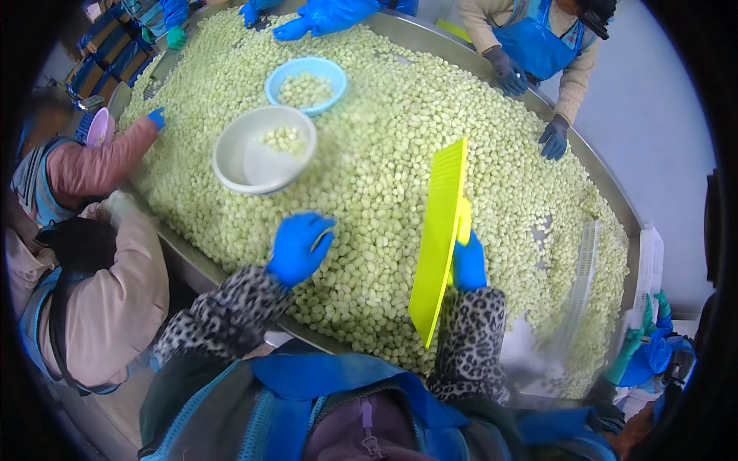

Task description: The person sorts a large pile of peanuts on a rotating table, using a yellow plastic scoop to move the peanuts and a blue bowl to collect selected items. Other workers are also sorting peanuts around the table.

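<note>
My right hand (470, 262), in a blue glove, grips the handle on the back of a yellow-green ribbed plastic board (439, 242). The board stands on edge over a deep spread of pale green oval fruits or nuts (369, 230). My left hand (301, 248), also blue-gloved, is over the same pile with its thumb apart from its fingers; nothing shows in it. Beyond it rests a white plastic basin (230, 152) with some of the green pieces at one side. A light blue basin (339, 80), holding more pieces, stands just behind.
A raised metal rim (611, 173) bounds the large table. Co-workers' gloved hands reach over it at the far side, left and right. A white slotted crate (582, 276) stands tilted in the pile at right. A pink basin (101, 128) is at far left.
</note>
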`<state>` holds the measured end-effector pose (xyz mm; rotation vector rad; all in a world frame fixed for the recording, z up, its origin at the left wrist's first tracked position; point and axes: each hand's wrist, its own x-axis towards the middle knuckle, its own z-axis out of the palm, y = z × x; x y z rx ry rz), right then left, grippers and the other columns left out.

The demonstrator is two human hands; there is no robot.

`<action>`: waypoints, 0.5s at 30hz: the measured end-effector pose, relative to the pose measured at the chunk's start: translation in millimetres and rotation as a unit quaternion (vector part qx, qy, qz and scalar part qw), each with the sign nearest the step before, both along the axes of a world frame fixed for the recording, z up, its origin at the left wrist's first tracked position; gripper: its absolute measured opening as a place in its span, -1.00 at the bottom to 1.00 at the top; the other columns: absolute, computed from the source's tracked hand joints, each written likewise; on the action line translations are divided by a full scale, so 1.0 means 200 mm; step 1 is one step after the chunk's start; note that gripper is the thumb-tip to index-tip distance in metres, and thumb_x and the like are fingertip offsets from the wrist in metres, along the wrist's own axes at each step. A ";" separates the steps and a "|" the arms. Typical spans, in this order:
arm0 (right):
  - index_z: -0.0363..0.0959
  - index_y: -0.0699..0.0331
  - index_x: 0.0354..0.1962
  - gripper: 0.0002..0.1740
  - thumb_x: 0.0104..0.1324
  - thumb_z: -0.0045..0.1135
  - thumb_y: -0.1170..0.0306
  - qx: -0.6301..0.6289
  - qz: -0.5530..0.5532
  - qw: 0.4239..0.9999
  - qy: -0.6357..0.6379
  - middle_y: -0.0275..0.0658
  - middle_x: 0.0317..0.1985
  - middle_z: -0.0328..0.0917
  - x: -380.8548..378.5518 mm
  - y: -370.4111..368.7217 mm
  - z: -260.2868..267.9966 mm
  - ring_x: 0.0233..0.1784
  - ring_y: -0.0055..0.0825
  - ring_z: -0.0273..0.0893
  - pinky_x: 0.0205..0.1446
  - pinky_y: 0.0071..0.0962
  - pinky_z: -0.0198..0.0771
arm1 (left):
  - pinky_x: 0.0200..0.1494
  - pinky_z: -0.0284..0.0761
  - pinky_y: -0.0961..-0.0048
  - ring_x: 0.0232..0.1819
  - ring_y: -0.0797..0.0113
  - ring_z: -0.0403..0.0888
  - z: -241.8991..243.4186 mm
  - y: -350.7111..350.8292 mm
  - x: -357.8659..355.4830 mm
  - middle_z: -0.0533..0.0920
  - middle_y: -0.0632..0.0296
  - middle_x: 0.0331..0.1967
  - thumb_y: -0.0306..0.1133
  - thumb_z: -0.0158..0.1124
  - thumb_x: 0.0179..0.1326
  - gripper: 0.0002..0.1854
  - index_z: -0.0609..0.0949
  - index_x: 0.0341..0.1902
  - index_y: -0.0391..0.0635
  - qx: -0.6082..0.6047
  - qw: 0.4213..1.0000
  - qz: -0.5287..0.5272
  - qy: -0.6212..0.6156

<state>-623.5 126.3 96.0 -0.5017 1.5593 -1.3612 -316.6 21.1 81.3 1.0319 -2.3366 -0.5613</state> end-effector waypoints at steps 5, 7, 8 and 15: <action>0.38 0.45 -0.01 -0.58 0.29 0.24 0.35 0.076 0.045 0.995 0.042 -0.25 -0.36 0.56 0.13 0.21 -0.14 -0.48 -0.56 0.49 -0.43 -0.55 0.41 | -0.12 0.50 0.20 -0.16 0.25 0.60 -0.12 -0.53 -0.49 0.64 0.17 -0.20 -0.28 0.22 0.26 -0.79 0.68 -0.10 -0.04 -0.033 0.993 -0.036 -0.112; 0.39 0.43 -0.03 -0.56 0.24 0.30 0.34 0.098 0.047 0.994 0.022 -0.26 -0.40 0.53 0.14 0.28 -0.21 -0.53 -0.57 0.45 -0.48 -0.54 0.39 | -0.09 0.45 0.17 -0.08 0.14 0.55 -0.21 -0.66 -0.64 0.60 0.16 -0.18 -0.21 0.24 0.21 -0.76 0.68 -0.12 -0.02 -0.010 0.962 -0.046 -0.269; 0.39 0.43 -0.04 -0.56 0.23 0.31 0.35 0.107 0.040 0.993 0.029 -0.27 -0.41 0.51 0.14 0.33 -0.24 -0.53 -0.58 0.45 -0.48 -0.55 0.38 | -0.07 0.43 0.16 -0.04 0.09 0.53 -0.25 -0.71 -0.68 0.58 0.15 -0.17 -0.18 0.25 0.19 -0.75 0.68 -0.14 -0.02 0.001 0.937 -0.049 -0.346; 0.36 0.42 -0.02 -0.56 0.22 0.31 0.40 0.158 -0.034 0.987 0.017 -0.30 -0.42 0.49 0.10 0.45 -0.29 -0.53 -0.61 0.44 -0.49 -0.58 0.38 | -0.02 0.37 0.24 0.00 0.16 0.48 -0.33 -0.73 -0.85 0.56 0.20 -0.10 -0.10 0.28 0.14 -0.70 0.71 -0.18 -0.01 -0.024 0.902 -0.101 -0.418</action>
